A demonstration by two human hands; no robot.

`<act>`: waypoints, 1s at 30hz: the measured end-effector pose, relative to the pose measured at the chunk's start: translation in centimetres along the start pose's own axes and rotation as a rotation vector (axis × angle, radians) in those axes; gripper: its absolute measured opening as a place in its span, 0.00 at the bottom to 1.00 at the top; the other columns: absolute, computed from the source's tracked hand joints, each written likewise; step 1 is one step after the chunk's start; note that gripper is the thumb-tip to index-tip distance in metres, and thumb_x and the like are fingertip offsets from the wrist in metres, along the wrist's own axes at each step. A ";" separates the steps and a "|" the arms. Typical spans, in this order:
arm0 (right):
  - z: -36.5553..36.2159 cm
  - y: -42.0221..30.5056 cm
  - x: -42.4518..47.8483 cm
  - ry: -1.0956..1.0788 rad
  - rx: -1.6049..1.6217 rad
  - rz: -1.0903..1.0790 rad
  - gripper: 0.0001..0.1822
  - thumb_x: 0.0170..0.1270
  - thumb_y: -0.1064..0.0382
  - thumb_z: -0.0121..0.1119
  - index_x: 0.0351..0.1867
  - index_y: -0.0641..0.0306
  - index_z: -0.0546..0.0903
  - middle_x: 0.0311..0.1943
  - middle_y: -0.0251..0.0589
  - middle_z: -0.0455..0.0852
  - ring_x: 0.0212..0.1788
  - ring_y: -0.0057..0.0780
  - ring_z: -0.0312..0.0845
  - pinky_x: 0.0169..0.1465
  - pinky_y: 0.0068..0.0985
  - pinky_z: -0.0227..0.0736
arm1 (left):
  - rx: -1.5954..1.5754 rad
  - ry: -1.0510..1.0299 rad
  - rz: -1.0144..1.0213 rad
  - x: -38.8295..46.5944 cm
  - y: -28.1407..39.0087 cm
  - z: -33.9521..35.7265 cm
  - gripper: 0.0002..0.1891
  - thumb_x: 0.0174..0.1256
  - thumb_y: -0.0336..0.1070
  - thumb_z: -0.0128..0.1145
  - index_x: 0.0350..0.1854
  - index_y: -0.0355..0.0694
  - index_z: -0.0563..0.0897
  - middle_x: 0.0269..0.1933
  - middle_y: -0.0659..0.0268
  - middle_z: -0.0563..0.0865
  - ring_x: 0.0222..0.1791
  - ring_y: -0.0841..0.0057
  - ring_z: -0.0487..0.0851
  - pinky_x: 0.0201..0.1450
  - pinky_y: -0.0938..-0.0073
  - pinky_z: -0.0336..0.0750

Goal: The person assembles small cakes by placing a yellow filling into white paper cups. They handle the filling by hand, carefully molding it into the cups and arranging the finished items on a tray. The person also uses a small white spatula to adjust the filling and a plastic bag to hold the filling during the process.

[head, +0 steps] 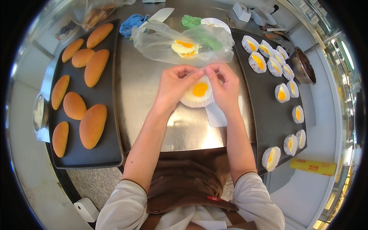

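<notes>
Both hands meet at the far rim of a fluted white paper cup. My left hand pinches that rim between thumb and forefinger, and my right hand pinches it close beside. Lying in the cup is a round white piece with a yellow centre, resembling a fried egg. Fingers hide the cup's upper edge. Beyond my hands, a clear plastic bag lies on the steel worktop, with more white-and-yellow pieces in or under it. A flat white scraper is partly beneath my right hand.
On the left, a dark baking tray bears several oval bread buns. Another dark tray at right carries several filled paper cups. A metal bowl stands beyond it. Blue cloth and green plastic lie at the back.
</notes>
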State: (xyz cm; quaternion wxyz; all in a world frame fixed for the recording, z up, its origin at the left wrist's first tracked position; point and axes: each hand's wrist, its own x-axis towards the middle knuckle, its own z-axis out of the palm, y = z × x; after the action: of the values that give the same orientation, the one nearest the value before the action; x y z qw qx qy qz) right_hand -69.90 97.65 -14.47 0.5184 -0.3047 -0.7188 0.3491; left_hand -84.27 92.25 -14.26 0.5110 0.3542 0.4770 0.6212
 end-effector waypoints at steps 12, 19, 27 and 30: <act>-0.3 0.3 -0.2 0.141 0.091 0.164 0.05 0.70 0.68 0.60 0.38 0.68 0.81 0.34 0.34 0.83 0.35 0.17 0.77 0.39 0.20 0.75 | -0.081 0.013 -0.051 -0.1 0.1 -0.1 0.13 0.66 0.33 0.67 0.46 0.28 0.85 0.39 0.61 0.89 0.36 0.82 0.86 0.39 0.81 0.80; -0.1 0.3 -0.2 0.106 0.104 0.159 0.05 0.71 0.68 0.58 0.38 0.68 0.81 0.34 0.33 0.83 0.37 0.16 0.78 0.40 0.20 0.76 | -0.104 0.032 -0.063 0.0 -0.1 -0.3 0.13 0.68 0.35 0.66 0.44 0.28 0.85 0.38 0.62 0.89 0.35 0.82 0.86 0.39 0.82 0.80; 0.1 0.2 -0.2 0.015 0.154 0.157 0.07 0.71 0.66 0.58 0.40 0.69 0.82 0.33 0.33 0.84 0.35 0.17 0.77 0.37 0.19 0.73 | -0.110 0.057 -0.071 0.0 0.0 -0.3 0.12 0.67 0.35 0.67 0.43 0.29 0.86 0.37 0.62 0.89 0.34 0.82 0.86 0.37 0.81 0.81; 0.2 0.5 -0.2 -0.032 0.065 0.109 0.07 0.71 0.65 0.59 0.39 0.69 0.82 0.33 0.34 0.84 0.33 0.17 0.76 0.35 0.19 0.71 | -0.098 0.045 -0.063 0.1 -0.2 -0.4 0.11 0.66 0.34 0.67 0.42 0.29 0.86 0.36 0.62 0.89 0.34 0.83 0.85 0.37 0.81 0.81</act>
State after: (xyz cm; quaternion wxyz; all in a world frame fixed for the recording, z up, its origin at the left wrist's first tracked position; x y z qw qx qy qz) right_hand -70.03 97.74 -15.02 0.4965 -0.3208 -0.6975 0.4051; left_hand -84.65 92.27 -14.57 0.5362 0.2996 0.4681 0.6353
